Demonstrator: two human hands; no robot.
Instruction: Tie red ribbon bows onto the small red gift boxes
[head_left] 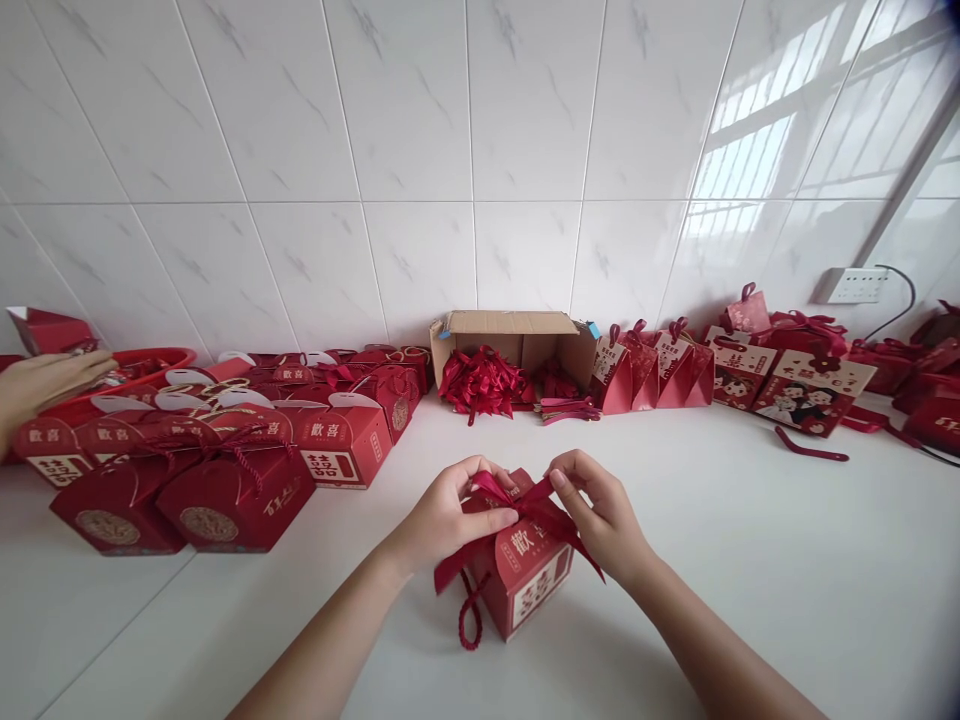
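A small red gift box [525, 550] with white-framed characters stands on the white table in front of me, turned at an angle. A dark red ribbon bow [551, 510] lies across its top, with tails hanging at both sides. My left hand [457, 510] pinches the bow's left loop, its thumb near the knot. My right hand [600, 510] pinches the right loop between thumb and fingers. From the box's left side hangs a twisted red cord loop [471, 615], touched by neither hand.
Rows of red boxes [341, 440] fill the left side, where another person's hand [52, 385] reaches over a red basin [176, 357]. A cardboard box [510, 322] of ribbons stands by the wall. More boxes [814, 390] and a loose ribbon [810, 447] lie right.
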